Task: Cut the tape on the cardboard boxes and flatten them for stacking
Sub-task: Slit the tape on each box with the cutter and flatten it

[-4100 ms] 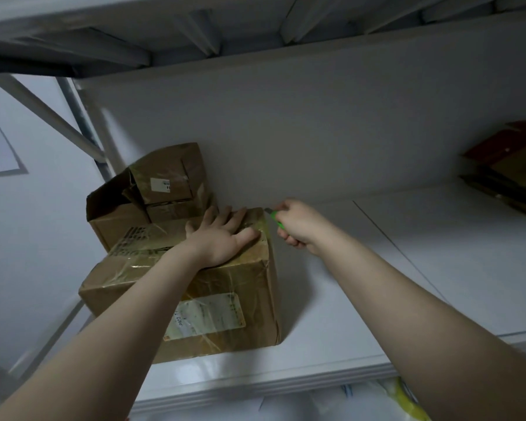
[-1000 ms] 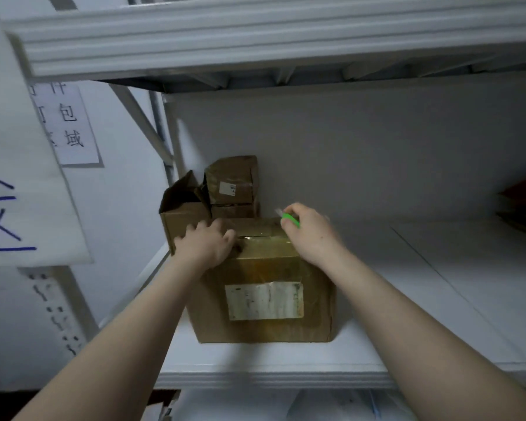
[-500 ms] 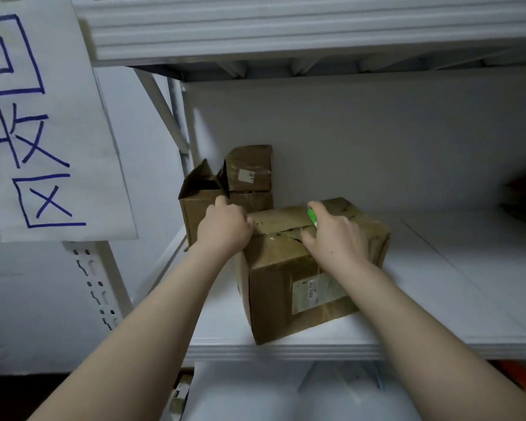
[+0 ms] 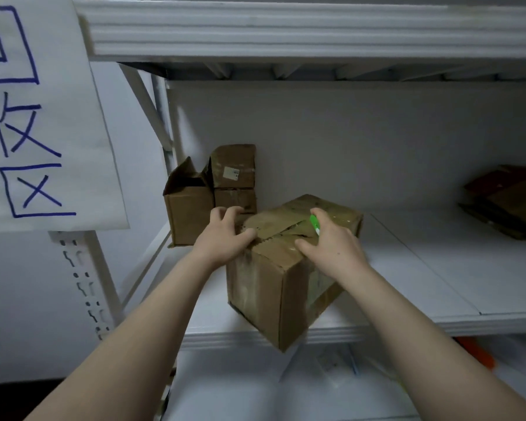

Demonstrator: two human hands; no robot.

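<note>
Gripping the taped box (image 4: 264, 287) mid-frame at the shelf (image 4: 407, 268) edge, left hand (image 4: 222, 238) curled over its top corner, right hand (image 4: 331, 247) pinched a green cutter (image 4: 315, 223). Looked light, stiff, tape slick; I'd hold corners.

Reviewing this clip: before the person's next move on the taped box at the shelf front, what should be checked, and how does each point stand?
1. Left hand grips the taped brown cardboard box at its top corner: ok.
2. Right hand holds the green plastic cutter: ok.
3. Blade extended: cannot tell.
4. Left hand apart from the cutter: ok.
5. Box fully on the white metal shelf: not ok, its near corner overhangs the front edge.
</note>
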